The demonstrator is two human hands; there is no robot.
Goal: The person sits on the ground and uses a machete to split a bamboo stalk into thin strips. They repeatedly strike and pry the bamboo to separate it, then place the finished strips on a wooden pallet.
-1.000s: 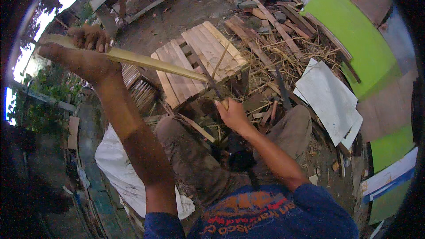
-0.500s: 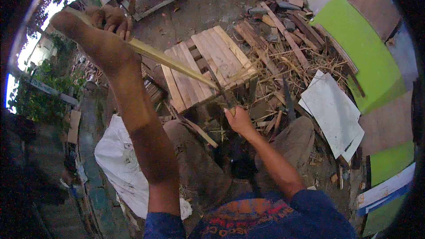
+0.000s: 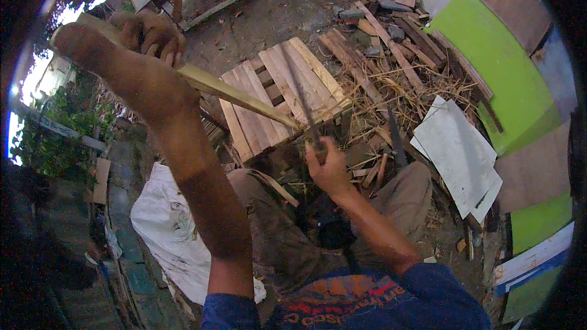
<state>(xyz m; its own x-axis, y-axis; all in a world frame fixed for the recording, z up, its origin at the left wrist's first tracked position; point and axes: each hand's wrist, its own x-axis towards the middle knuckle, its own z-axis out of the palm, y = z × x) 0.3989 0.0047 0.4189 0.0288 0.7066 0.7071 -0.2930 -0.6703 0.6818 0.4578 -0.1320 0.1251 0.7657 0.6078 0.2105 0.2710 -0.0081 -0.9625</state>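
Diagonally, the pale wooden strip (image 3: 238, 95) runs from the left hand (image 3: 125, 64), closed around its upper end, over the slatted desk (image 3: 239, 127) toward the right hand (image 3: 330, 170), nearer its lower end and gripping a long knife (image 3: 308, 112).

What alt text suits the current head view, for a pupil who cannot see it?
A person's left hand grips a long pale wooden strip slanting down toward a slatted wooden platform; the right hand holds a dark, blurred blade near the strip's lower end. To the right lie scrap wood, straw, white sheets and a green panel.
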